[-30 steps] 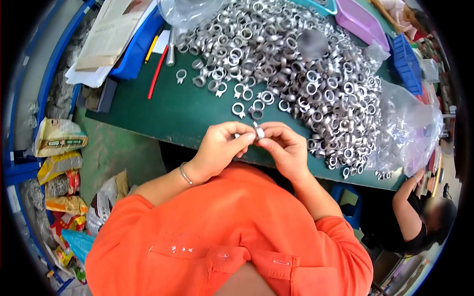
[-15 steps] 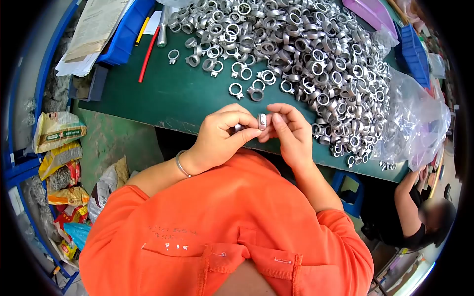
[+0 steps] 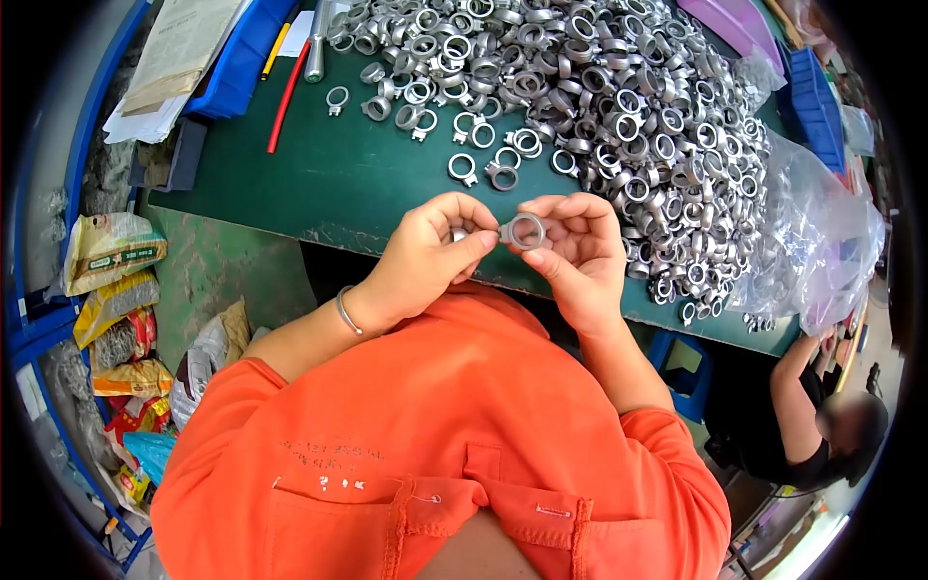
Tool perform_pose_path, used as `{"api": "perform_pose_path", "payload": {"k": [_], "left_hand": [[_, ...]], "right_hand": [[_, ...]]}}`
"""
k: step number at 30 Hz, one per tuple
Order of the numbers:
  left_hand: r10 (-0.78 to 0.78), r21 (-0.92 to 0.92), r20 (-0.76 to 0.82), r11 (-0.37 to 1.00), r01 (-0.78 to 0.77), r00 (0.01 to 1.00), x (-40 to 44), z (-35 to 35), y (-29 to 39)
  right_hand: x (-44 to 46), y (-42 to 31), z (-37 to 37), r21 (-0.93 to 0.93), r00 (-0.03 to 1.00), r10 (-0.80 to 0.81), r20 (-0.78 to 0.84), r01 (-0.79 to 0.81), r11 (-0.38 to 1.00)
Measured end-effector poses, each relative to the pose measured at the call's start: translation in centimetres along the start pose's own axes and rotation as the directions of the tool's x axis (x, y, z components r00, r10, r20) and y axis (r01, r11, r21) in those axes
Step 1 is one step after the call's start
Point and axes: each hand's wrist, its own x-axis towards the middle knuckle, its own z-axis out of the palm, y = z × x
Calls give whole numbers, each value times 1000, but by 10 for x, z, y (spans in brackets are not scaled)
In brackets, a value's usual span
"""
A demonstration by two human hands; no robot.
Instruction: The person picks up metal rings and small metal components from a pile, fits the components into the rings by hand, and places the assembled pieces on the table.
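A grey metal ring (image 3: 527, 231) with a small lug is held up between my hands, its round opening facing me. My right hand (image 3: 587, 256) pinches its rim between thumb and fingers. At the lug side, the closed fingertips of my left hand (image 3: 425, 249) meet the ring. Another bit of shiny metal (image 3: 459, 234) shows inside the curl of my left fingers; most of it is hidden. Just beyond my hands, a few loose rings (image 3: 462, 169) lie on the green tabletop (image 3: 319, 184), in front of a large heap of similar rings (image 3: 619, 106).
A red stick (image 3: 288, 97), a yellow pen (image 3: 280, 43) and a metal rod (image 3: 316, 48) lie at the upper left beside a blue bin (image 3: 237, 72). Clear plastic bags (image 3: 812, 222) border the heap. A co-worker (image 3: 793, 416) sits at the right. Sacks (image 3: 116, 251) stand left.
The ring has turned from edge-on to showing its round opening. My right fingers have closed around its rim, where they were more spread before.
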Motion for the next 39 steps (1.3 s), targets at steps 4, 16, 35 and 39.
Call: {"api": "perform_pose_path", "payload": {"k": [4, 16, 35, 39], "left_hand": [[-197, -415, 157, 876, 245, 968, 0, -2, -1], [-188, -452, 190, 855, 256, 964, 1, -5, -4], [-305, -469, 55, 833, 294, 951, 7, -8, -6], [-231, -392, -30, 898, 201, 973, 5, -5, -6]], "right_hand": [[-1, 0, -1, 4, 999, -39, -5, 39, 999], [-3, 9, 3, -525, 958, -275, 83, 276, 805], [39, 11, -11, -943, 931, -183, 315, 328, 48], [35, 2, -4, -930, 984, -44, 175, 180, 321]]}}
